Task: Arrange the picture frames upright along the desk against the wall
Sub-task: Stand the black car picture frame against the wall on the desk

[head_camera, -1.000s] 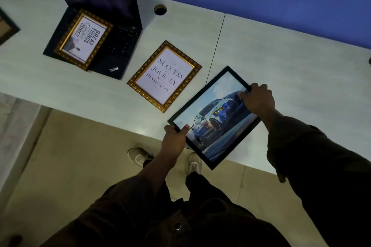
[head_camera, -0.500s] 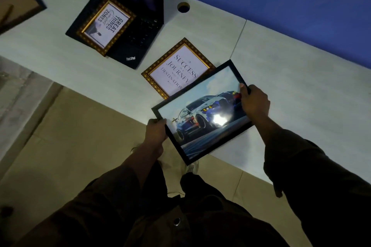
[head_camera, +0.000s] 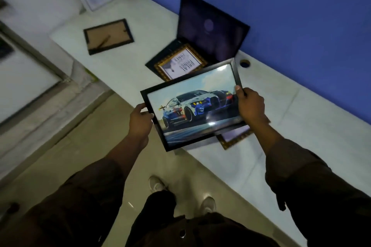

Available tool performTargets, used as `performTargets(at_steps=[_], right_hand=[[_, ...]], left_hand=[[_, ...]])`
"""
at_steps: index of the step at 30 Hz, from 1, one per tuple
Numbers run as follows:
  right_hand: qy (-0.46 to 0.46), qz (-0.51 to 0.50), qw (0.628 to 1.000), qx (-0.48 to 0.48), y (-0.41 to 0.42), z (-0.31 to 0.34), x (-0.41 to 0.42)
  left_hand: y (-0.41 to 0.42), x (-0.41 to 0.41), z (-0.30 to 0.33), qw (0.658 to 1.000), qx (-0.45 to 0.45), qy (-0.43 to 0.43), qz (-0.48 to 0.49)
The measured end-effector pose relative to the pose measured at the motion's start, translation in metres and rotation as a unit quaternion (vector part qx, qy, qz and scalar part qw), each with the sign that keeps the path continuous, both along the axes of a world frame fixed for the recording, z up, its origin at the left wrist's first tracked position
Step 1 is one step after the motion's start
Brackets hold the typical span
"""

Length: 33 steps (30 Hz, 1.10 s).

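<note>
Above the near edge of the tabletop (head_camera: 297, 110), the person's left hand (head_camera: 140, 118) and right hand (head_camera: 251, 104) each pinch a short side of the black car frame (head_camera: 192, 104), held face up off the surface. A gold frame (head_camera: 180, 63) lies on the open laptop (head_camera: 210, 32). Another gold frame (head_camera: 234, 138) peeks from beneath the car frame, and a face-down frame (head_camera: 108, 36) lies farther left.

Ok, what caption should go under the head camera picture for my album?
Both hands, left hand and right hand, hold the car picture above the desk.
</note>
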State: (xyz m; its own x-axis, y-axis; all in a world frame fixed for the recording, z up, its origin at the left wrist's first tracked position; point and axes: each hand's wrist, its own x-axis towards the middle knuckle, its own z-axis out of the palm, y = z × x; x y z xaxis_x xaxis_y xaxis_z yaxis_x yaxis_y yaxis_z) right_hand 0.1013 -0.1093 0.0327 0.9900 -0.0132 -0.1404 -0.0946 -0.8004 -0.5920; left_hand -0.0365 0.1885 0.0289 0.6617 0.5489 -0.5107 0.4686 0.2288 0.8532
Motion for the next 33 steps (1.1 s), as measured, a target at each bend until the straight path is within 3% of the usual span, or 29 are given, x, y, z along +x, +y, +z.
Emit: performTargets(at_steps=[14,21,33], right_hand=[[-0.103,0.022,0.992,0.074,0.245,0.06,0.084],[-0.16,0.038,0.983,0.083,0.314,0.08,0.133],[-0.135,-0.025,0.983,0.124,0.411,0.07,0.262]], left_hand=[[0.242,0.077,0.091,0.989,0.07,-0.128,-0.014],[0.318,0.139,0.114,0.984,0.055,-0.169,-0.022],[0.412,0.293,0.125,0.975,0.133,-0.165,-0.066]])
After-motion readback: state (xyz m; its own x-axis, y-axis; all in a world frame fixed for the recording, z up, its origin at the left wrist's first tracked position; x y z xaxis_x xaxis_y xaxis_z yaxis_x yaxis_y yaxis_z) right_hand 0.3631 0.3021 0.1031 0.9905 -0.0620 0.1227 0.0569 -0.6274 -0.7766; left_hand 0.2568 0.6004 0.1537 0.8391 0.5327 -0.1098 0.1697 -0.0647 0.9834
